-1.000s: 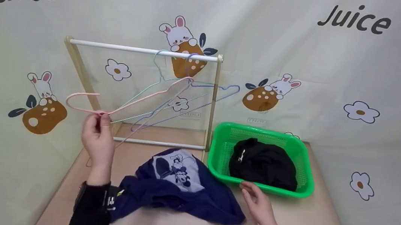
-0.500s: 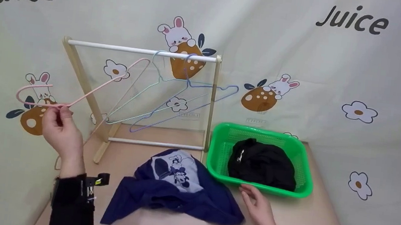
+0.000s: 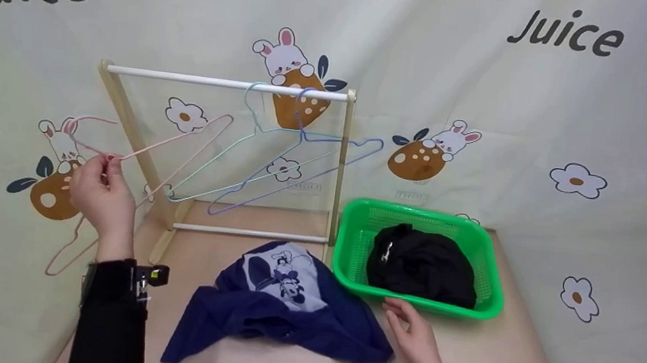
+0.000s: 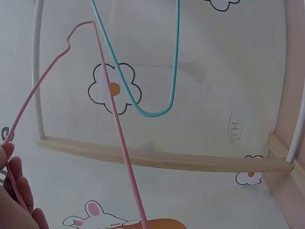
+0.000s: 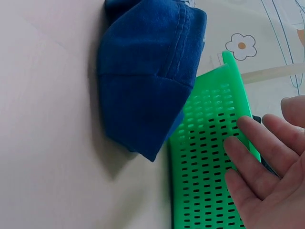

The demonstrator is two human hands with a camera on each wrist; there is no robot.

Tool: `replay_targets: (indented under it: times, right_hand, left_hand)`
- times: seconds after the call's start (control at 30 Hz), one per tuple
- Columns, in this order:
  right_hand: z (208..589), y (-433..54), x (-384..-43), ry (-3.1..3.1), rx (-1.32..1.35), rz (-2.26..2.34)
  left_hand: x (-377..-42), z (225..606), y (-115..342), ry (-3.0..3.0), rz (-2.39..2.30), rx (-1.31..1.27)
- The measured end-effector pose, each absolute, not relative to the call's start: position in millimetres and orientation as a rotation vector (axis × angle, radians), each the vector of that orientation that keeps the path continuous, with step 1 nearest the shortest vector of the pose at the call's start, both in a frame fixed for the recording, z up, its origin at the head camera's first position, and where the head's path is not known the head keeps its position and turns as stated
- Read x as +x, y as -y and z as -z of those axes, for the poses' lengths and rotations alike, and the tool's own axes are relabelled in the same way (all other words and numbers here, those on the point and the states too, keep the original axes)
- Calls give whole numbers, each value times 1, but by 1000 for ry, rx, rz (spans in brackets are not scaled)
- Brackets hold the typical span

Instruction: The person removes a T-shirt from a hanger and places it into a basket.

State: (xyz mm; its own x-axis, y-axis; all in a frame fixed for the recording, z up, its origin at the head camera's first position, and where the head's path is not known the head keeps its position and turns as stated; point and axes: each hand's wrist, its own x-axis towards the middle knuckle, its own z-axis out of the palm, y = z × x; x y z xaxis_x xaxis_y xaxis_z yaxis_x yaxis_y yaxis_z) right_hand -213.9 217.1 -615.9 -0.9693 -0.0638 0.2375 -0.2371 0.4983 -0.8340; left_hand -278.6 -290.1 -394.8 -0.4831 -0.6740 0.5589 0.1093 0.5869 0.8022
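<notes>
My left hand [image 3: 104,196] pinches a pink clothes hanger [image 3: 176,139] at the base of its hook, left of the clothes rack. The hanger is tilted, with its hook toward the upper left and one end reaching in front of the rack's left post. In the left wrist view the pink hanger [image 4: 120,133] overlaps a teal hanger [image 4: 174,62]. My right hand [image 3: 415,337] has relaxed fingers at the front rim of a green basket [image 3: 342,281], holding nothing. A navy blue garment [image 3: 343,330] with a grey printed panel lies crumpled on the table between the hands.
A clothes rack with a white top bar [image 3: 189,78] stands at the back. A teal hanger [image 3: 213,157] and a purple hanger [image 3: 266,178] hang near its right post. Black clothing [image 3: 429,266] lies in the basket. A printed curtain encloses the table.
My left hand has carried the pink hanger left, away from the hanging hangers, then slightly up, with the hanger turning. My right hand has stayed near the basket rim.
</notes>
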Motion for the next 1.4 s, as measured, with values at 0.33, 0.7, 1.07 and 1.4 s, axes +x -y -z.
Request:
replay_targets:
  times: [0.33, 0.7, 1.07, 1.4]
  right_hand:
    - [618, -218, -212, 2564, 276, -1465]
    - [618, -215, -211, 2573, 319, -1440]
    - [622, -215, -209, 2566, 320, -1415]
    - [623, -215, -207, 2575, 322, -1418]
  left_hand:
    - [-312, 365, 267, 2050, 931, 371]
    - [-333, 339, 242, 2123, 911, 259]
    - [-342, 333, 238, 2242, 923, 268]
    - [-346, 342, 238, 2370, 847, 248]
